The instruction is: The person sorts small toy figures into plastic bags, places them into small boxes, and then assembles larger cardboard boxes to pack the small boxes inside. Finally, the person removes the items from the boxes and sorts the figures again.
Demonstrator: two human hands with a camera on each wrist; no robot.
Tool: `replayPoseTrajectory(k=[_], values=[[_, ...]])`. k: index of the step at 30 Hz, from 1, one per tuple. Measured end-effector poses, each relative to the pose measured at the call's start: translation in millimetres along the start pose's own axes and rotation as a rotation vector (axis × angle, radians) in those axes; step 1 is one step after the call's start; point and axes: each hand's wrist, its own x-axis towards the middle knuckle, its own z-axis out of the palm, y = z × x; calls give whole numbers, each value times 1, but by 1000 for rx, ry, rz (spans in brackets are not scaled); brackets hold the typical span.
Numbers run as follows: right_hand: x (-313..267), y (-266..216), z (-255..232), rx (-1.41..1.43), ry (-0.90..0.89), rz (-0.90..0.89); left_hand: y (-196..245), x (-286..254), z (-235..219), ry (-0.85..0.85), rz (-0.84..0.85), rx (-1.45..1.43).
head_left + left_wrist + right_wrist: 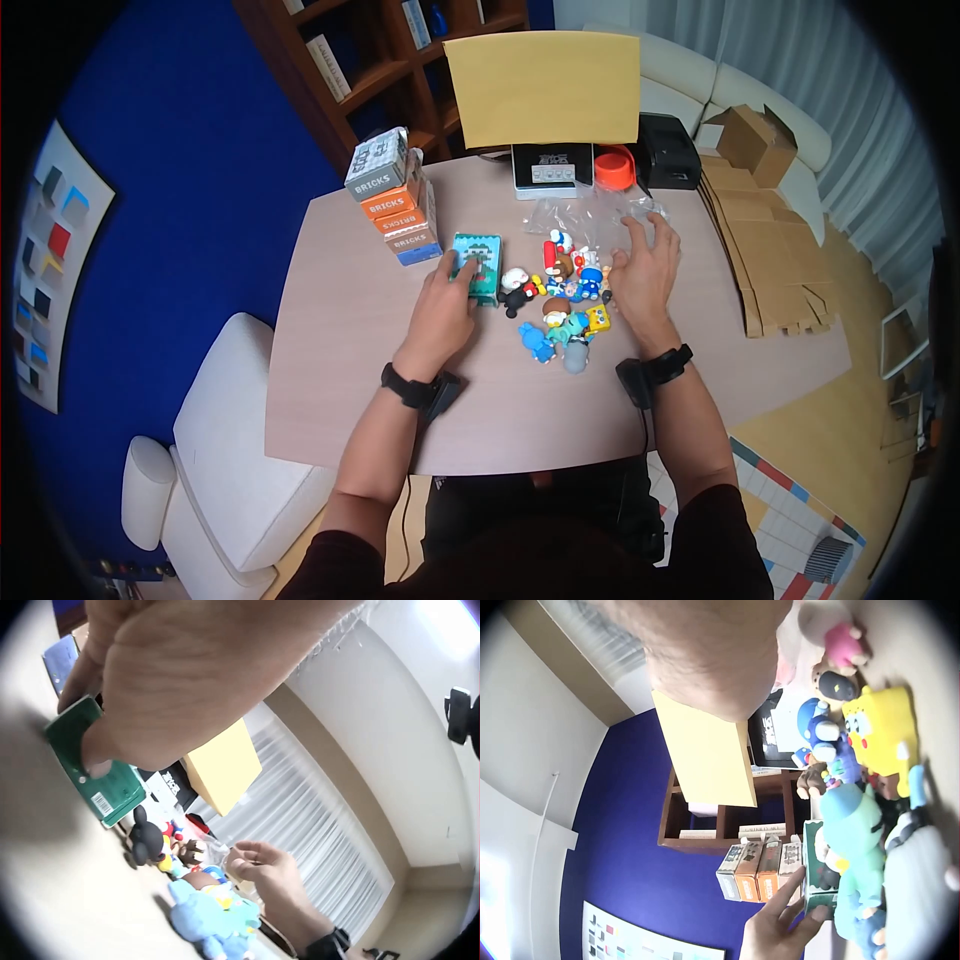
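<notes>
A small green box [479,266] lies on the table left of the toys. My left hand [440,318] grips it, with the thumb [96,750] on its green side and fingers over the top and far side. To the right, a bunch of vinyl toy figures [566,285] includes a yellow square one [881,731], a light blue one [196,919] and a black-eared one [146,838]. Just beyond their right edge, my right hand [648,275] hovers with its fingers spread and loosely bent, overlapping the clear plastic bag [570,222].
A stack of brick boxes [396,200] stands at the back left. Behind the toys are a white-and-black flat box [553,175], a red round lid [614,168], a yellow panel [545,90] and a black device [668,150]. Flattened cardboard [765,235] lies along the right edge.
</notes>
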Motion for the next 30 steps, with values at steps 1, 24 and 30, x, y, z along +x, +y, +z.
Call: replayPoseTrajectory(k=[1, 24, 30], values=[[1, 0, -1, -45, 8, -18, -1, 5, 5, 0, 0, 2], [0, 22, 8, -159, -208, 73, 19, 41, 15, 47, 37, -519], [1, 31, 16, -189, -212, 88, 30, 9, 1, -169, -331, -1509]])
